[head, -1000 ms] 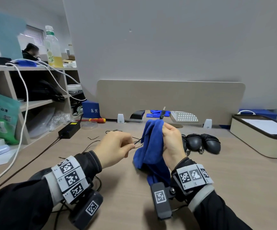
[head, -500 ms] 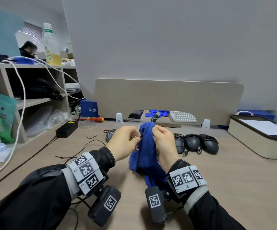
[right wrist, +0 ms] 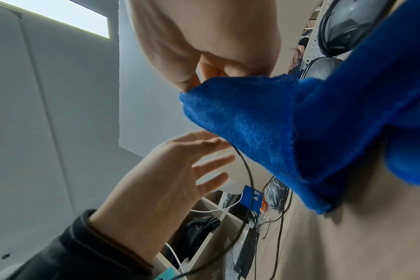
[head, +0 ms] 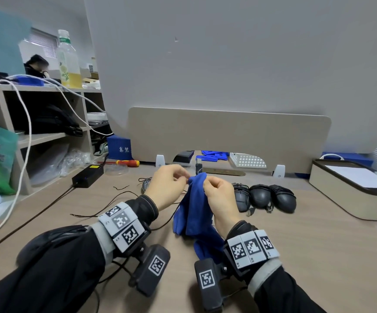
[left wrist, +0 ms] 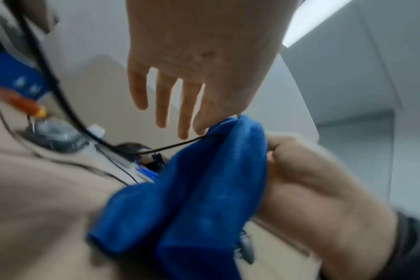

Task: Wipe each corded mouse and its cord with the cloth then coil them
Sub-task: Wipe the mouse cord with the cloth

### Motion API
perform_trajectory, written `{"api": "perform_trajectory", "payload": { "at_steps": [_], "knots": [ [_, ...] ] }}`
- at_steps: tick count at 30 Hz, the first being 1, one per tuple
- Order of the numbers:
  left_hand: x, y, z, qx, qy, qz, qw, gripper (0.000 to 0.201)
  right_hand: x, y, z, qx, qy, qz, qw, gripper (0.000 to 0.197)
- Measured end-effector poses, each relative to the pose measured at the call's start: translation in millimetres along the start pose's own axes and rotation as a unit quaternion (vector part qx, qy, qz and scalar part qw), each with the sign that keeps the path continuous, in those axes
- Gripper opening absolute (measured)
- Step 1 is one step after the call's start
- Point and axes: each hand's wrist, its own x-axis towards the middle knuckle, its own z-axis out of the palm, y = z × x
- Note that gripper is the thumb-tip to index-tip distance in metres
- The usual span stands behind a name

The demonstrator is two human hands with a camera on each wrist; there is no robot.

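My right hand (head: 205,185) grips a blue cloth (head: 194,213) bunched round a thin black mouse cord (head: 170,216), above the desk's middle. The cord's USB plug (head: 198,168) sticks up just behind the cloth's top. My left hand (head: 184,180) pinches the cord right against the cloth's left edge, its other fingers spread. In the left wrist view the cord (left wrist: 175,145) leaves the cloth (left wrist: 204,189) toward the desk. The right wrist view shows the cord (right wrist: 248,170) hanging down below the cloth (right wrist: 276,123). A dark patterned mouse (head: 145,186) lies behind my left hand.
Three black mice (head: 261,195) wound in their cords lie in a row right of my hands. A black power adapter (head: 88,176) and a red-yellow screwdriver (head: 126,163) lie at the back left beside a shelf unit (head: 36,141). A beige box (head: 350,188) stands at the far right.
My left hand has slid right along the cord until it meets the cloth. Both hands have shifted a little farther from me; the right hand keeps the cloth round the cord.
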Motion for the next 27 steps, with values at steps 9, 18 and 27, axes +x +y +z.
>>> {"api": "perform_trajectory", "payload": {
  "at_steps": [9, 18, 27],
  "knots": [
    [11, 9, 11, -0.257, -0.016, -0.073, 0.963, 0.014, 4, 4, -7, -0.082, -0.028, 0.015, 0.996, 0.025],
    [12, -9, 18, -0.387, -0.011, -0.098, 0.917, 0.018, 7, 3, -11, 0.064, 0.039, 0.036, 0.997, 0.021],
    [3, -17, 18, -0.442, -0.08, -0.116, 0.886, 0.018, 7, 6, -13, -0.04, -0.022, 0.015, 0.999, 0.011]
  ]
}}
